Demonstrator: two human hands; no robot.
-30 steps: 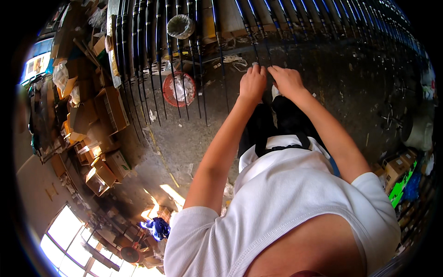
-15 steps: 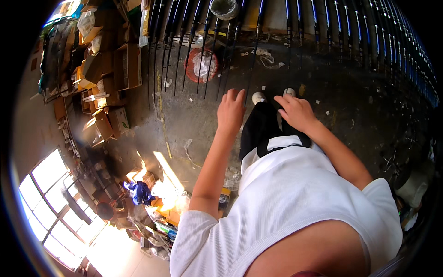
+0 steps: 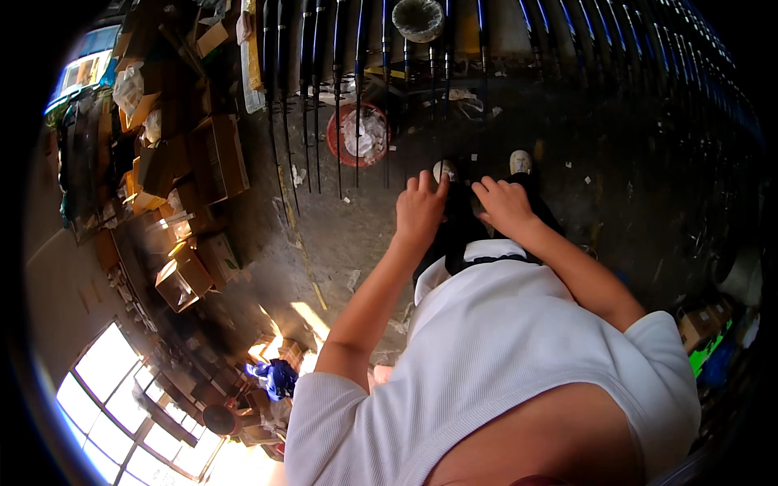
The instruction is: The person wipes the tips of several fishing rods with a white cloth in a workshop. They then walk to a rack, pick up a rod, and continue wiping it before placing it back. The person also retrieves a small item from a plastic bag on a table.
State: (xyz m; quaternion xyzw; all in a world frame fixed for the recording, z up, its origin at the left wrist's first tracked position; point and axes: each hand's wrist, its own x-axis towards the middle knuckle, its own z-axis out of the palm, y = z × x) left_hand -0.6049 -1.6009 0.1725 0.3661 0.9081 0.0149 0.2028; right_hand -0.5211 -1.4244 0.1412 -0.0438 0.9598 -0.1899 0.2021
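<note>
My left hand (image 3: 420, 213) is in the air in front of my waist, its fingers slightly bent and apart. Close to its right, my right hand (image 3: 506, 206) hovers palm down with loosely spread fingers. I see nothing held in either one, though the undersides of both are hidden. Beyond them, a row of slim blue-and-black rods (image 3: 339, 57), resembling fishing rods, reaches toward me with thin tips over the floor. Among the rods is a grey round bowl (image 3: 418, 20). Neither hand touches the rods.
A red basket (image 3: 333, 136) of crumpled white scraps stands on the floor under the rod tips. Cardboard boxes (image 3: 220, 158) are stacked at the left. Paper bits lie about the floor (image 3: 324, 243). A green-edged box (image 3: 703, 328) sits at the right.
My hands have come closer together, the right one moving left and the left one slightly right. The view has shifted, and the rods and basket appear a little differently placed.
</note>
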